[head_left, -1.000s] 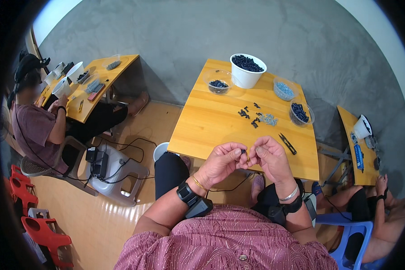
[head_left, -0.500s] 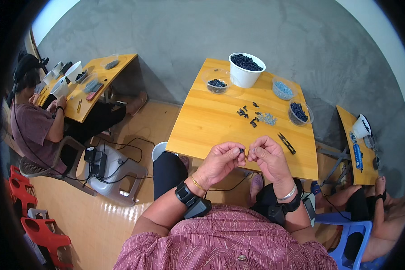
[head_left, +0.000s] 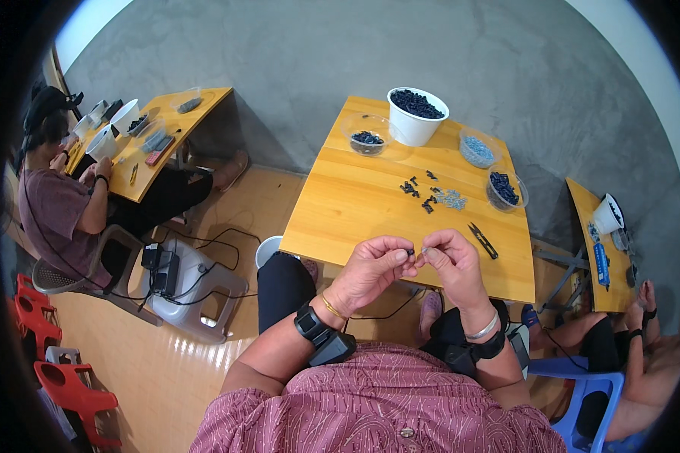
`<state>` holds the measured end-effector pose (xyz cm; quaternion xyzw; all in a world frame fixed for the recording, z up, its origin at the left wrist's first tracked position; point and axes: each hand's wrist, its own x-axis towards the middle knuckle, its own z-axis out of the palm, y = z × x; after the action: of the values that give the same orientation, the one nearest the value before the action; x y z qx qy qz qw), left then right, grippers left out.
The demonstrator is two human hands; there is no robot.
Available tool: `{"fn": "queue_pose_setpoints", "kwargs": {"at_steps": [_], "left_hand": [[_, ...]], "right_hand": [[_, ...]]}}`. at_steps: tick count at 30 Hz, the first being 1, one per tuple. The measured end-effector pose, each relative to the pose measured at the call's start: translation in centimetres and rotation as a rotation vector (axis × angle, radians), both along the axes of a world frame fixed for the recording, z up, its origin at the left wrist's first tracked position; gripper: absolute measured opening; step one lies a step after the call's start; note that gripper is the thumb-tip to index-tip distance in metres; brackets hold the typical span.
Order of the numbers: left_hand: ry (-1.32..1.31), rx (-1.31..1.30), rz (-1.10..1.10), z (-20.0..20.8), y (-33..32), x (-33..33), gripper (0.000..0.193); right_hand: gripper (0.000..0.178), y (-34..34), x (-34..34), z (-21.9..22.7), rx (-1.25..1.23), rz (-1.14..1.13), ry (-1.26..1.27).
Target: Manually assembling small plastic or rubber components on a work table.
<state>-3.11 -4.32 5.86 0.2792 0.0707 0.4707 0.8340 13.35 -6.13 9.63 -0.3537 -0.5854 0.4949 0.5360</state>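
Observation:
Above the near edge of the wooden table (head_left: 317, 219), my left hand (head_left: 378, 268) pinches a small black part (head_left: 410, 253) between thumb and forefinger. My right hand (head_left: 453, 264) is closed in a pinch close beside it; what its fingertips hold is too small to make out. Beyond my hands lie loose black parts (head_left: 428, 204) and a little pile of small clear, pale-blue pieces (head_left: 452, 199). To the right of them rests a pair of black thread snips (head_left: 483, 241).
A white bucket (head_left: 415, 130) full of dark parts stands at the back. Around it are clear tubs of dark parts (head_left: 367, 143), light-blue pieces (head_left: 477, 151) and more dark parts (head_left: 504, 190). Co-workers sit at tables to the left (head_left: 68, 196) and right (head_left: 650, 370). Cables trail over a grey stool (head_left: 196, 287).
My hands have shifted very slightly, their fingertips still close together. On the right, the co-worker's hands have moved up a little near the table edge.

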Motion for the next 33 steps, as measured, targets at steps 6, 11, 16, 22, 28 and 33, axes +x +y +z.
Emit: {"fn": "queue_pose_setpoints", "kwargs": {"at_steps": [6, 11, 16, 22, 28, 33], "left_hand": [[0.036, 0.028, 0.048, -0.2, 0.1, 0.1, 0.013], [0.110, 0.052, 0.126, 0.0, 0.1, 0.1, 0.014], [0.212, 0.118, 0.219, -0.4, 0.2, 0.3, 0.014], [0.313, 0.177, 0.288, -0.3, 0.1, 0.2, 0.012], [0.281, 0.086, 0.198, -0.2, 0.1, -0.1, 0.009], [0.224, 0.003, 0.188, -0.6, 0.2, 0.1, 0.007]], "right_hand": [[0.006, -0.3, -0.8, 0.2, 0.268, -0.165, -0.266], [0.007, -0.3, -1.3, 0.8, 0.365, -0.209, -0.392], [0.008, -0.3, -1.4, 1.2, 0.402, -0.236, -0.462], [0.011, -0.3, -1.5, 1.6, 0.526, -0.260, -0.618], [0.011, 0.1, -1.2, 1.1, 0.575, -0.189, -0.590], [0.024, -0.3, -1.0, 0.7, 0.331, -0.228, -0.537]]}}
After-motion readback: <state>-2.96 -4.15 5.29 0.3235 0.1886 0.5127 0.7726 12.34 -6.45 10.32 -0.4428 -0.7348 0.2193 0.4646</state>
